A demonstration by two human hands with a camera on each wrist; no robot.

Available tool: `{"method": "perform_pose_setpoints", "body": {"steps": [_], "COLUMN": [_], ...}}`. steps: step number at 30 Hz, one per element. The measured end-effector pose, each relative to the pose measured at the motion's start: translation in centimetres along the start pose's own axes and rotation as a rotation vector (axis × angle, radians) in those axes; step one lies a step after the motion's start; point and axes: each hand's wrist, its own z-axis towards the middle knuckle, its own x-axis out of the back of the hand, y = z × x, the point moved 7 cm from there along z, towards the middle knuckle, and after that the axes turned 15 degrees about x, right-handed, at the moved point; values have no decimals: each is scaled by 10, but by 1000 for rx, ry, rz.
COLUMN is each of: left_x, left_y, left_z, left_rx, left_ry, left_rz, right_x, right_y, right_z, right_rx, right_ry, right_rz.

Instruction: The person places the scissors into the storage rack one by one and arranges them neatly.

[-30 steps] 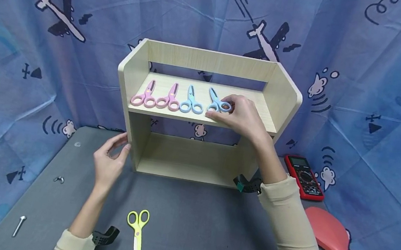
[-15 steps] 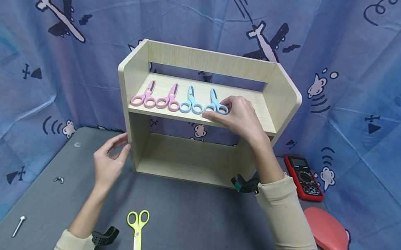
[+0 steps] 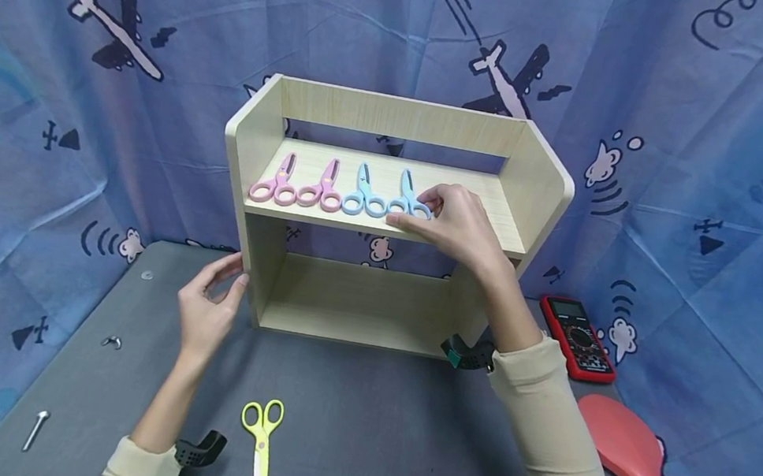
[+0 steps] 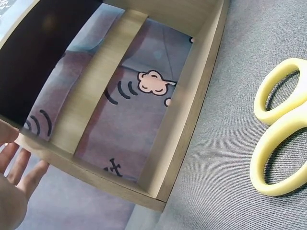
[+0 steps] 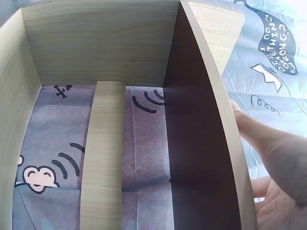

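On the upper board of a light wooden shelf (image 3: 371,324), two pink scissors (image 3: 282,180) (image 3: 322,187) and two blue scissors lie in a row, blades pointing back. My right hand (image 3: 458,224) pinches the handles of the rightmost blue scissors (image 3: 406,193), its thumb at the board's front edge. The other blue scissors (image 3: 363,192) lie just left of them. My left hand (image 3: 210,308) touches the shelf's left side panel with its fingertips; the left wrist view shows the fingers (image 4: 33,177) against that panel. In the right wrist view the board hides the scissors.
Yellow scissors (image 3: 261,446) lie on the grey table in front of the shelf. A bolt (image 3: 36,430), a wing nut (image 3: 112,341) and a washer (image 3: 147,274) are at left. A red multimeter (image 3: 580,338) and a red ladle-like utensil (image 3: 621,438) are at right.
The rightmost blue scissors have shifted slightly left and turned straighter, closer in line with the others, with my right hand on them. My left hand has stayed at the side panel.
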Motion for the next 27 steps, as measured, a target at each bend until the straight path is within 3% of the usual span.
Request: {"method": "perform_pose_setpoints", "body": {"steps": [16,27], "left_x": [0,-1], "left_y": [-1,1], "left_z": [0,0], "left_rx": [-8,-18], "left_ry": [1,-4], "left_rz": [4,-9], "right_x": [8,13], "right_y": [-2,-29], "right_z": [-14,-46], "right_rx": [24,161], "right_ry": [37,126], "right_rz": [93,125]}}
